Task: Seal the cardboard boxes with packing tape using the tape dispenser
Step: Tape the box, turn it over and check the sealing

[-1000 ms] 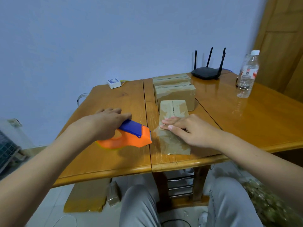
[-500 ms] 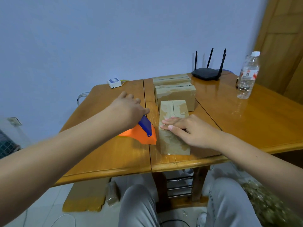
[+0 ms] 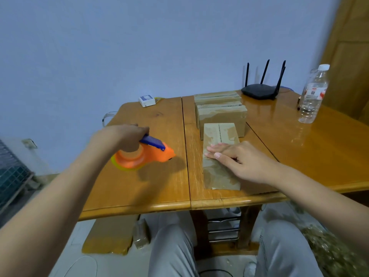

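Observation:
A long cardboard box [image 3: 218, 176] lies near the table's front edge, its top glossy with tape. My right hand [image 3: 239, 158] rests flat on it with fingers straight. My left hand [image 3: 121, 136] grips the blue handle of the orange tape dispenser [image 3: 143, 156], held just above the table left of the box, apart from it. Two more cardboard boxes [image 3: 221, 112] stand behind the long one, with tape along their tops.
A black router [image 3: 259, 90] and a clear water bottle [image 3: 313, 94] stand at the back right of the wooden table [image 3: 139, 188]. A small white box [image 3: 147, 100] sits at the back. My knees are under the front edge.
My left hand has pulled the dispenser away from the box's left side, leftward and up. My right hand stays pressed on the box.

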`<state>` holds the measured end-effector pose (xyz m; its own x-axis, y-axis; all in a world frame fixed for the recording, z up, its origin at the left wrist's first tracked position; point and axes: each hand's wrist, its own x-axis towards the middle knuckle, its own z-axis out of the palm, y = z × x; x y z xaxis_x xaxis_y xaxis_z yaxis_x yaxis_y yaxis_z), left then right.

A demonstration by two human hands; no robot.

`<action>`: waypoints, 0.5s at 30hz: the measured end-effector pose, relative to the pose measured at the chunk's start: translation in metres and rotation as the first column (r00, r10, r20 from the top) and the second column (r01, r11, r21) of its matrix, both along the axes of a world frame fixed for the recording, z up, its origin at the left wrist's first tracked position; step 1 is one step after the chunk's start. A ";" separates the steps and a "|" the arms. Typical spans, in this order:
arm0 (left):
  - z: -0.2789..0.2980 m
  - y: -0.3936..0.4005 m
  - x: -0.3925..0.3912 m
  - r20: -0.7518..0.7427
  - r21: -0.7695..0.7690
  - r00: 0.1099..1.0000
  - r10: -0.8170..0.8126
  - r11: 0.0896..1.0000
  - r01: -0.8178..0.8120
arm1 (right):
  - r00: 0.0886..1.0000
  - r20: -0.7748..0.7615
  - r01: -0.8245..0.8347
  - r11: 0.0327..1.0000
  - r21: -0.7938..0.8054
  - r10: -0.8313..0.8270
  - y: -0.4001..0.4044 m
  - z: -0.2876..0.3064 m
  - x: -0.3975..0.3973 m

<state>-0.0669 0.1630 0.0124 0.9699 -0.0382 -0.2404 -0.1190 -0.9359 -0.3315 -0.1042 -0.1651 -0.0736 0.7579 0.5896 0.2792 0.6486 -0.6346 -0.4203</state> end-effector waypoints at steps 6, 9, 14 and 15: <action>-0.029 -0.003 0.011 0.023 -0.273 0.997 0.072 0.960 -0.063 | 1.000 -0.003 0.010 1.000 0.008 -0.010 0.001 0.000 -0.002; -0.048 -0.006 0.012 0.033 -0.434 0.984 0.176 0.889 -0.145 | 1.000 -0.007 0.014 1.000 0.005 -0.014 0.000 0.001 -0.003; -0.079 -0.015 0.010 0.060 -0.541 0.929 0.365 0.794 -0.277 | 0.999 -0.036 0.033 0.999 0.026 -0.032 0.001 0.001 -0.003; -0.086 -0.016 0.010 0.042 -0.561 0.919 0.391 0.770 -0.302 | 0.998 -0.046 0.039 0.999 0.032 -0.038 0.001 0.002 -0.003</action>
<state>-0.0566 0.1473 -0.0734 0.9638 0.2290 -0.1366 0.2569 -0.9345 0.2465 -0.1072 -0.1643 -0.0719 0.7923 0.5507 0.2628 0.6036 -0.6443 -0.4696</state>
